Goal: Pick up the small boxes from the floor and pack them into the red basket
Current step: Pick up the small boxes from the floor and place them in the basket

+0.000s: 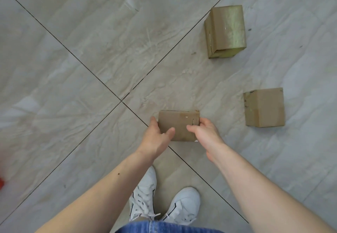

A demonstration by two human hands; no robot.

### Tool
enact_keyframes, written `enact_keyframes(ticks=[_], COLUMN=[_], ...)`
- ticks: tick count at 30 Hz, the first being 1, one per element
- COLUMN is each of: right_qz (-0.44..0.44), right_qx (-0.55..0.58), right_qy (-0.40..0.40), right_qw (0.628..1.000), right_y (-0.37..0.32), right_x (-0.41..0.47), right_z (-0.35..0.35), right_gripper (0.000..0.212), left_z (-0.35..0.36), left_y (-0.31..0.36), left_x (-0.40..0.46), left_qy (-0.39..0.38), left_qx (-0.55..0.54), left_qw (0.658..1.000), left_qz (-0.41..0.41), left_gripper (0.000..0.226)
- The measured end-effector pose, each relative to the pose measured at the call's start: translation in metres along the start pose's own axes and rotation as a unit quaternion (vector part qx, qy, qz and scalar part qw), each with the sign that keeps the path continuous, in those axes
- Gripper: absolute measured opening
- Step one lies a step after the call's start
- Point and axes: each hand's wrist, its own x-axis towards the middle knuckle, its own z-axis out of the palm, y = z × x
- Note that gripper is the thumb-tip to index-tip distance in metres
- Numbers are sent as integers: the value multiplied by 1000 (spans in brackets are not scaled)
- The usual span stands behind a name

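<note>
Cardboard box [177, 123] sits between both hands, left hand [156, 138] and right hand [206, 134] gripping its sides.

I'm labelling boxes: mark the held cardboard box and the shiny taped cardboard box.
Held brown cardboard box [179, 123]: head view, middle of its top face.
Shiny taped brown cardboard box [228, 28]: head view, middle of its taped top face.

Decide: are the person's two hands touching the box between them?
Touching: the head view shows the left hand and right hand gripping the box.
</note>
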Motion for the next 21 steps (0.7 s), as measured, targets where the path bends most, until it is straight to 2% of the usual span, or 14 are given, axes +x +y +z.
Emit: enact_keyframes(ticks=[1,2,3,7,10,17,21], right_qz=[-11,-20,-30,-73,-105,-170,-201], right_qx=[5,9,18,20,9,-59,-111], right_qy=[3,3,4,-1,-12,-53,-84], right_qw=[1000,1000,999,997,994,982,970], right_y=[-7,-17,-24,-62,-91,-146,-164], right_x=[-12,-29,-42,-107,-157,-266,-320], right_z=[-2,-3,-4,-6,-9,-7,14], right_gripper=[42,41,41,36,37,40,50], left_z=[-5,-13,-17,-45,-66,-112,-142], left_y=[6,14,17,47,69,90,82], left_x=[-13,-31,-40,-102,-153,-256,-302], left_qy=[8,18,29,71,108,169,215], left_qx=[-6,-17,-19,-37,-37,-106,-175], left_qw=[1000,1000,999,997,993,979,959], left_qz=[-5,-7,-7,22,33,46,61], left_gripper=[30,23,28,17,21,61,62])
